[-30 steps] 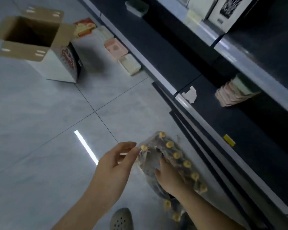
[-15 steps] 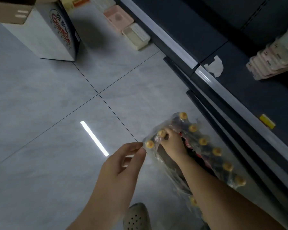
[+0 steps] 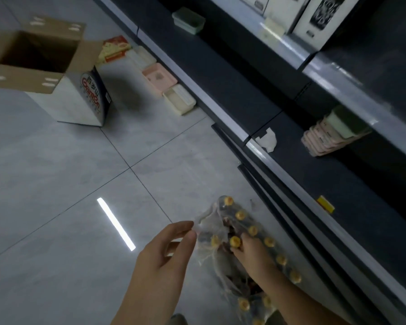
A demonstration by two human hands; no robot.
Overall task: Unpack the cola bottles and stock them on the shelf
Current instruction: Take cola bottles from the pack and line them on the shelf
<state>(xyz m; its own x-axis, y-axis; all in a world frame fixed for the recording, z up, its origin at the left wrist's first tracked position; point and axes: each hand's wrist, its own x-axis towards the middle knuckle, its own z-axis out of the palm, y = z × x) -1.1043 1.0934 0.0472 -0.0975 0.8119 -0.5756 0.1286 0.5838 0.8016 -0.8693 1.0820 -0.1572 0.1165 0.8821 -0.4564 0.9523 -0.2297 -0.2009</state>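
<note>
Left hand point(image 3: 159, 261) pinches torn wrap point(image 3: 209, 225) off the pack point(image 3: 249, 249), which sits on the floor beside the shelf point(image 3: 338, 184). Right hand point(image 3: 253, 256) grips one cola bottle point(image 3: 234, 241) inside the pack. No bottles stocked yet; all remain.

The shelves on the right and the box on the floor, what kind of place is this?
Most likely a shop aisle during restocking. Dark tiered shelves hold boxed goods, an opened cardboard carton stands on the tiled floor, and two hands are pulling open a shrink-wrapped pack of yellow-capped bottles.
</note>
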